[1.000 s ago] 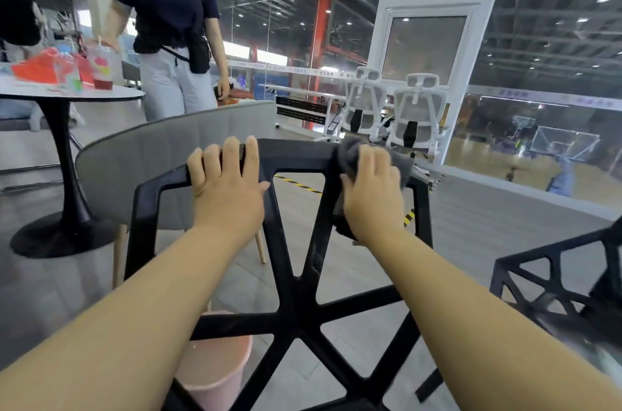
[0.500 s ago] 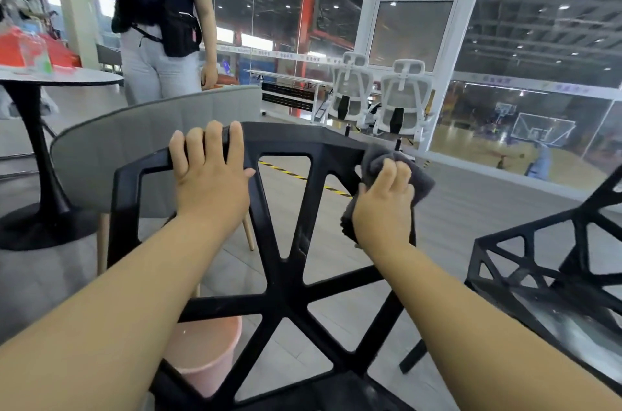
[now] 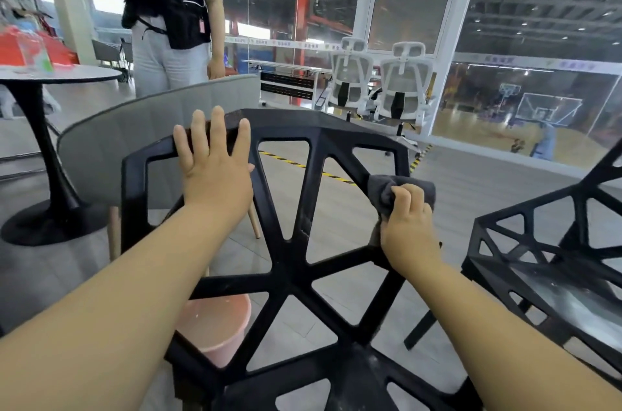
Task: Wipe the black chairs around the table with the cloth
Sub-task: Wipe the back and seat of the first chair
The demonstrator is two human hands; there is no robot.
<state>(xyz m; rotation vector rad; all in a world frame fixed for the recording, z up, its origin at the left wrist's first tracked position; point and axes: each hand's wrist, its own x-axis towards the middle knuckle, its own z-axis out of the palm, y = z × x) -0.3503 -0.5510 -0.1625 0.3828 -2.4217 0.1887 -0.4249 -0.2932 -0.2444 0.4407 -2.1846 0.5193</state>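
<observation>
Fingers (image 3: 218, 128) of the left hand (image 3: 215, 181) lie spread and nearly straight over the top rail of the black plastic lattice-backed chair (image 3: 289, 259). They press down on it, probably to steady the backrest against the wiping. On the right hand (image 3: 409, 229) the fingers are curled tight round the dark grey cloth (image 3: 400, 186), bunched against the backrest's right edge strut. The cloth bulges above the knuckles, caught between palm and strut. A second black lattice chair (image 3: 538, 262) stands just beside, probably next for wiping.
</observation>
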